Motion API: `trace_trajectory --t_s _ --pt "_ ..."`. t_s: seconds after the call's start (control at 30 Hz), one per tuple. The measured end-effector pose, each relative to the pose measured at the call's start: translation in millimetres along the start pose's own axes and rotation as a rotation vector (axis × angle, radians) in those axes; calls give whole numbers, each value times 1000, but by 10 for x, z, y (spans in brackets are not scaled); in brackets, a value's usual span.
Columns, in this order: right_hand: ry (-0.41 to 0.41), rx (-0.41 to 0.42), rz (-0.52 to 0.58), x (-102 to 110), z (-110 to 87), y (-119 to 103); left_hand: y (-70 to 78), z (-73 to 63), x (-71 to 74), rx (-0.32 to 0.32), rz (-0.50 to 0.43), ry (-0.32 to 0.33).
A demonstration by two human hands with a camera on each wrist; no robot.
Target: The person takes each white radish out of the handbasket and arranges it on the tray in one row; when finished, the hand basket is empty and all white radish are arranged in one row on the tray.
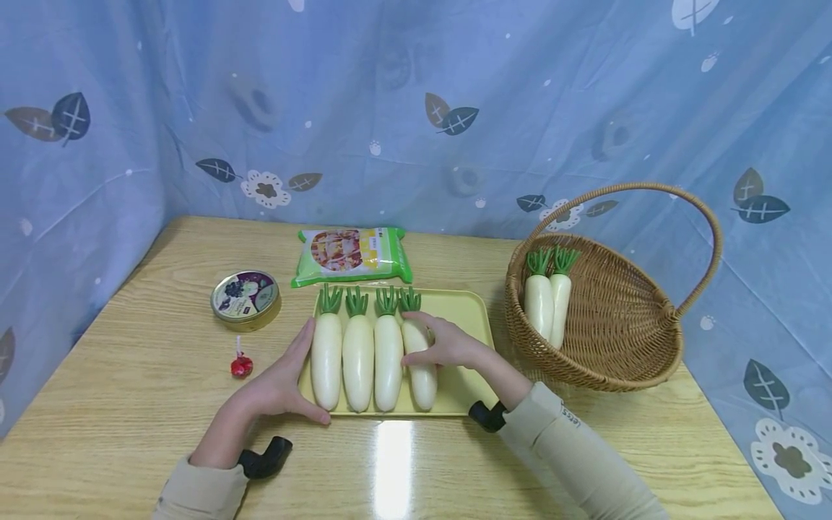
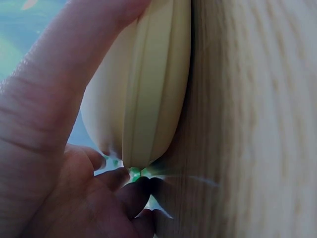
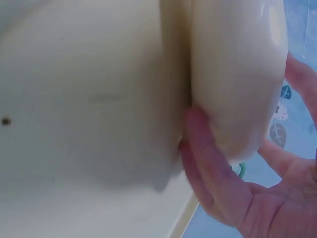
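Several white radishes with green tops, such as the leftmost radish (image 1: 326, 361), lie side by side on a pale yellow tray (image 1: 464, 325). My right hand (image 1: 448, 343) grips the rightmost radish (image 1: 424, 383) from its right side. In the right wrist view the fingers (image 3: 213, 168) lie along that radish (image 3: 237, 74), close to the tray surface. My left hand (image 1: 279, 383) holds the tray's near left corner, thumb along the front rim and fingers by the left side. The left wrist view shows the tray edge (image 2: 148, 89) between thumb and fingers.
At the right stands a wicker basket (image 1: 624, 325) with a tall handle and two radishes (image 1: 538, 303) inside. Behind the tray lies a green food packet (image 1: 354, 254). A round tin (image 1: 245, 297) and a small red object (image 1: 241, 365) with a white stem are at the left.
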State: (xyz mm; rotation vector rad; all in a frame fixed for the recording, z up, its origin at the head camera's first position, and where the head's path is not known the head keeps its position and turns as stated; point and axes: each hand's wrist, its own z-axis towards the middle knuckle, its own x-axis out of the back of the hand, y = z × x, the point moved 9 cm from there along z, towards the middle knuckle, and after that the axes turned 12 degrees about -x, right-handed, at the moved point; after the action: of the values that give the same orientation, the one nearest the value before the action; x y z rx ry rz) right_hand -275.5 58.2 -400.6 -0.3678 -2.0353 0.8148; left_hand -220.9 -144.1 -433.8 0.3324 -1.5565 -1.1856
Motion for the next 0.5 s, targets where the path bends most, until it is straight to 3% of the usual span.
trace_trajectory --t_s 0.13,0.5 --pt "23 17 -53 18 -28 -30 -1 0 -4 0 -1 -3" --pt "22 12 2 28 -54 -21 19 5 3 -19 11 -6"
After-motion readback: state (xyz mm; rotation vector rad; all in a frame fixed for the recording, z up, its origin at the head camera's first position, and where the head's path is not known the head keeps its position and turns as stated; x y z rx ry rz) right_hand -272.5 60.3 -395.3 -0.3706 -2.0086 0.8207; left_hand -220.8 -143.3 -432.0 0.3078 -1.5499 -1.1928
